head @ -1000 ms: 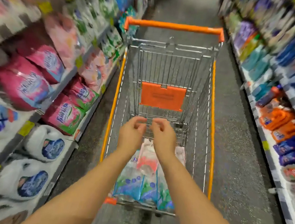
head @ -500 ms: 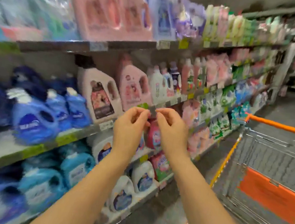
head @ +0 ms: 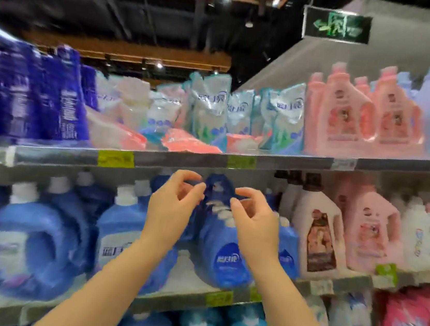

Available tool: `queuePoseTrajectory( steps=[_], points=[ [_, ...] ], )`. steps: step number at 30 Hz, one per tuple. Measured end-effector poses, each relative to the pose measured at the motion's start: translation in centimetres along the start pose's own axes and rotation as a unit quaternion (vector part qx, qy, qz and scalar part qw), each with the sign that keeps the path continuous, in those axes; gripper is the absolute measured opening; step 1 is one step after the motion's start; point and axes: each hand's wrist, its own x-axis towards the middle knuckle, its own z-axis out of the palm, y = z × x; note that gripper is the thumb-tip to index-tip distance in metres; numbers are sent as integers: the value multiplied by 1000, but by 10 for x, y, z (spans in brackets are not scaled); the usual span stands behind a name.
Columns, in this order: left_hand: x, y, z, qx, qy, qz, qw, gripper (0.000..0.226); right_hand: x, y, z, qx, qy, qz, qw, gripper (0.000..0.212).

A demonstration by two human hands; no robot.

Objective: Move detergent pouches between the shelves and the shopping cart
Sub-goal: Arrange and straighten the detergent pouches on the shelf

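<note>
While both hands [head: 173, 209] [head: 254, 223] hover, pouches [head: 209, 108] seemingly stand above.

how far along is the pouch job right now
Done: nothing shows; the cart is out of view. In hand: nothing; left hand and right hand are raised empty below the upper shelf. Left: the pouches stand there ungrasped, so a grab and carry remain.
</note>
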Motion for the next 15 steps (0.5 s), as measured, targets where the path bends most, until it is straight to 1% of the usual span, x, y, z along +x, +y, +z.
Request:
queuePoseTrajectory(
  steps=[1, 3, 6, 8, 9, 12, 14, 15],
  points=[
    [10, -11, -11, 20, 11, 0, 1000, 17, 10, 2, 16, -19, -15, 0, 1000, 15],
    [29, -31, -29, 51, 34, -2, 998, 24, 34, 5, 43, -68, -24, -16, 997, 33],
    [57, -60, -49, 127, 63, 11, 990, 41, 76, 11, 70, -180, 17, -44, 983, 54],
    [80, -78, -57, 212, 74, 46, 973, 54, 106, 22, 77, -272, 54, -46, 960, 63],
    [92, -86, -59, 253, 76, 65, 962, 60, 122, 31, 78, -298, 73, -52, 950, 67],
    [130, -106, -54, 345, 71, 102, 930, 70, 165, 55, 76, -331, 95, -82, 935, 69],
    [152, -118, -47, 405, 69, 138, 901, 67, 187, 68, 79, -369, 77, -136, 916, 61],
    [161, -123, -43, 441, 77, 158, 880, 64, 196, 72, 81, -385, 67, -169, 905, 54]
  ],
)
